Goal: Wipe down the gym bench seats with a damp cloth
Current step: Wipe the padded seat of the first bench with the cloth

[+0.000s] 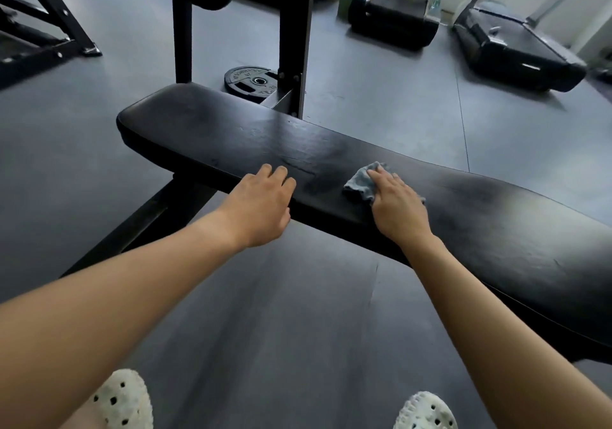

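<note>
Black vinyl, scuffed and a bit streaky: that's the bench pad [205, 124], and everything here hangs on how it lies. Its long axis runs slantwise across the view, from the rounded end at the far left down to the near right, where it runs out of frame.

The grey cloth [359, 182] sits on top of the pad, roughly mid-length. The right hand [397, 206] is laid flat over it, fingers pretty much straight, pressing it down rather than gripping. The cloth bunches out past the fingertips and on the thumb side. The left hand [265, 203] is parked on the pad's near edge, closer to the rounded end than the cloth and apart from it. Its fingers are loosely bent over the top and hold nothing, so it looks like bracing to me.

So the cloth hand is mid-pad with plenty of vinyl either way along that axis. The pad is narrow, so I'd guess strokes go lengthwise, not across. Toward the rounded end the left hand is in the path and would have to lift. The other stretch is nearer the right hand. Can't tell from the sheen which parts are already wiped.

A weight plate [251, 81] lies on the floor behind the pad, out of the way.
</note>
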The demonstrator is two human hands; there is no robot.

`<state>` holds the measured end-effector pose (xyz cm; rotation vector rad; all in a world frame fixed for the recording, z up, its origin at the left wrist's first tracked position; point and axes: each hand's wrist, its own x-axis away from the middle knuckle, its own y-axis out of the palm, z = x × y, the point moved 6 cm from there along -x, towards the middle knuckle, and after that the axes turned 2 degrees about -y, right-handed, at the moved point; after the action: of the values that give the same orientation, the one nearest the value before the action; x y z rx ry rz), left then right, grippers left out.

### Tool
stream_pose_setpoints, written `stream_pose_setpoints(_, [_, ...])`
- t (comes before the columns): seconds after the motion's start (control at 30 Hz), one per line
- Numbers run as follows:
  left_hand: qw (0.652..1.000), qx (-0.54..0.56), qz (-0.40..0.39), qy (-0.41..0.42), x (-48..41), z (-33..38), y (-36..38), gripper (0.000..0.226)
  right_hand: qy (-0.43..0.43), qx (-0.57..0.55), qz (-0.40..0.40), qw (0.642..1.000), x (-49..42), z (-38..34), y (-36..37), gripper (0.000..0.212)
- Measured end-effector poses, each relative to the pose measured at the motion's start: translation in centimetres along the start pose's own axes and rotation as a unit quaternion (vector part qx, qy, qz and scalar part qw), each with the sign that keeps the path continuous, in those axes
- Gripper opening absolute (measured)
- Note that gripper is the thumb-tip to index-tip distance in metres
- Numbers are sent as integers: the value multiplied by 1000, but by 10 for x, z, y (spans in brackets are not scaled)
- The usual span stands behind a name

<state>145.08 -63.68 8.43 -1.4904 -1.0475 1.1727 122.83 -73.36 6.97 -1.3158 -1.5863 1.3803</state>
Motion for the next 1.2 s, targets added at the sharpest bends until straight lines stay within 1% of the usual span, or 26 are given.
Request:
stream_pose_setpoints(0.07, [1000,-2,3,3,1,-1,1,37,29,23,-3,999,-3,-5,4,58])
stream_pose_setpoints(0.13, [1000,-6,1,3,3,-2,3,37,14,41,-10,999,-2,-27,13,58])
stream_pose_setpoints(0.2, [1000,-4,-1,0,5,-2,4,38,-53,34,-23,998,4,-58,21,58])
stream_pose_setpoints(0.3, [1000,12,3,-3,6,-3,3,36,-173,31,-48,983,19,-97,31,64])
stream_pose_setpoints(0.43, [999,33,16,-3,8,-9,1,36,-241,0,-60,969,20,-100,27,61])
stream_pose_setpoints(0.47, [999,32,16,0,9,-11,3,37,-243,-9,-60,968,17,-92,24,58])
stream_pose_setpoints(0.53, [999,34,15,3,11,-16,6,42,-215,-16,-44,975,9,-70,15,56])
stream_pose_setpoints(0.67, [999,40,9,4,17,-21,9,51,-82,-28,4,996,-5,-28,2,54])
stream_pose_setpoints(0.77, [999,36,8,3,21,-25,8,51,-36,-9,13,999,-14,-37,10,52])
stream_pose_setpoints(0.83, [999,34,7,-3,25,-30,6,51,-52,14,4,999,-17,-56,19,52])
stream_pose_setpoints(0.97, [999,32,2,-32,30,-44,5,49,-171,13,-33,985,-5,-115,31,55])
stream_pose_setpoints(1.07, [998,31,-3,-54,32,-55,5,47,-240,15,-70,968,10,-145,37,65])
stream_pose_setpoints(1.13, [997,32,-6,-66,32,-60,5,47,-262,7,-95,960,8,-145,38,71])
stream_pose_setpoints(1.2, [997,26,-12,-75,32,-66,5,48,-256,-31,-88,962,0,-134,31,68])
